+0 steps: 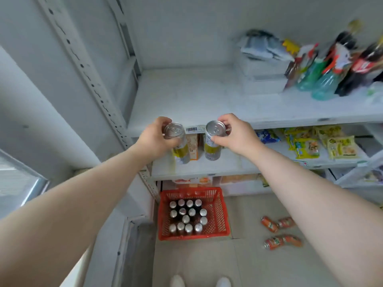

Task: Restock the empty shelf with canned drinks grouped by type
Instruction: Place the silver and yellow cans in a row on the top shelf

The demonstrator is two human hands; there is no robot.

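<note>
My left hand [154,139] grips a slim silver-and-yellow can [179,146] near its top. In my right hand [235,135] is a second can [212,143] of the same kind, held near its rim. Both cans are upright in the air, just in front of the front edge of the white shelf [186,96], whose left part is bare. Below, on the floor, a red basket [221,212] holds several dark cans with silver tops. Several orange cans [277,230] lie on their sides on the floor to the basket's right.
Bottles [331,65] and stacked white boxes [263,75] fill the shelf's right end. The shelf below carries yellow snack packets [323,146] and orange cartons [192,148]. A perforated upright post [97,85] runs along the left side. My shoes [199,281] stand at the bottom edge.
</note>
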